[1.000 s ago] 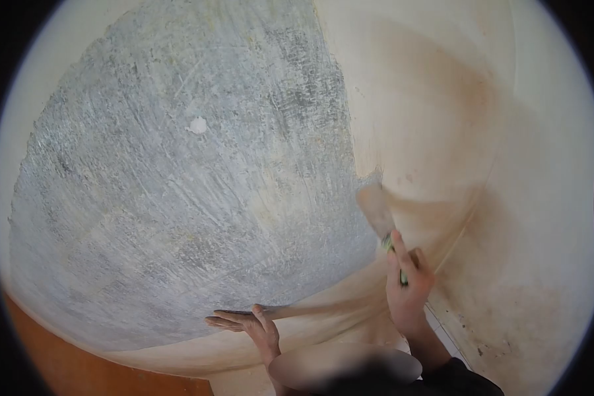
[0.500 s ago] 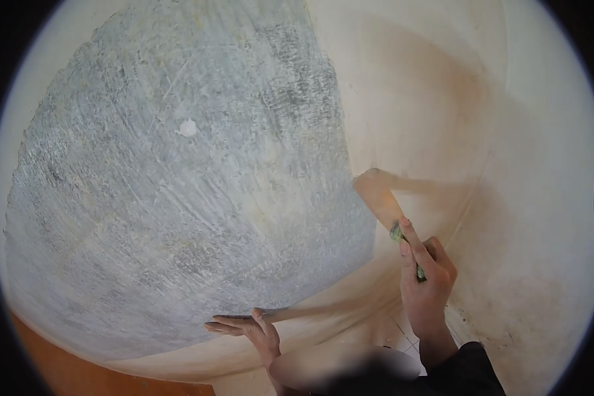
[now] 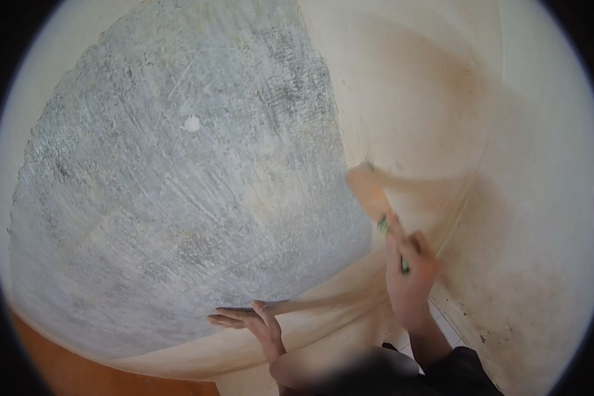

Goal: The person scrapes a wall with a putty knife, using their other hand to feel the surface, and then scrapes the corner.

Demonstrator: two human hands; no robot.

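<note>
My right hand (image 3: 412,274), slightly blurred, is closed around the green handle of a putty knife (image 3: 368,188). The knife's wide blade points up and to the left, its edge at the wall where the rough grey patch (image 3: 198,198) meets the smooth cream surface (image 3: 402,99). Low on the wall, my left hand (image 3: 254,323) has its fingers stretched out to the left near the patch's bottom edge. It holds nothing and appears to rest on the wall.
A corner runs down the right side, with a second cream wall (image 3: 548,198) beyond it. Orange-brown floor or lower wall (image 3: 99,369) shows at bottom left, and white tiles (image 3: 442,327) at bottom right. A small white spot (image 3: 191,123) marks the grey patch.
My right hand and the putty knife have shifted a little left and slightly upward along the grey patch's edge. My left hand has stayed nearly in place.
</note>
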